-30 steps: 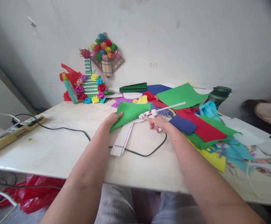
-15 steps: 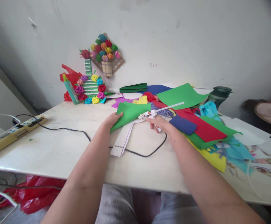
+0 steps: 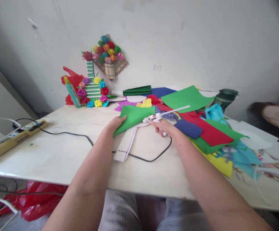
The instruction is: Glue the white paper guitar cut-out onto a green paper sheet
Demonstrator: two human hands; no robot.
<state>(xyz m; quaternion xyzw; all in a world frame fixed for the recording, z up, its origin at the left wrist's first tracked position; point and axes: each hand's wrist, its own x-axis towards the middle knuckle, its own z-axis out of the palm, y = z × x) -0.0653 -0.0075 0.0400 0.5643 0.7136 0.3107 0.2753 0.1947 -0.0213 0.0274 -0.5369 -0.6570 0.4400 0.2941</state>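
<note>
My left hand (image 3: 117, 123) is closed on the left edge of a green paper sheet (image 3: 135, 116), lifting that side off the table. My right hand (image 3: 163, 126) is wrapped round the handle of a white glue gun (image 3: 156, 117), with a white glue stick (image 3: 177, 110) poking out of its back. The gun's nozzle points left at the sheet's right edge; whether they touch, I cannot tell. Partly under the sheet lies a white strip of card (image 3: 125, 146) with a purple line along it. A black cord (image 3: 151, 160) loops below the gun and runs left.
Coloured paper, including a red sheet (image 3: 209, 130) and a yellow one (image 3: 219, 164), is heaped on the right. A dark bottle (image 3: 226, 98) stands behind it. At the back left are a glue bottle (image 3: 72, 93) and a flower-trimmed guitar-shaped craft (image 3: 93, 91). A power strip (image 3: 19, 136) lies left.
</note>
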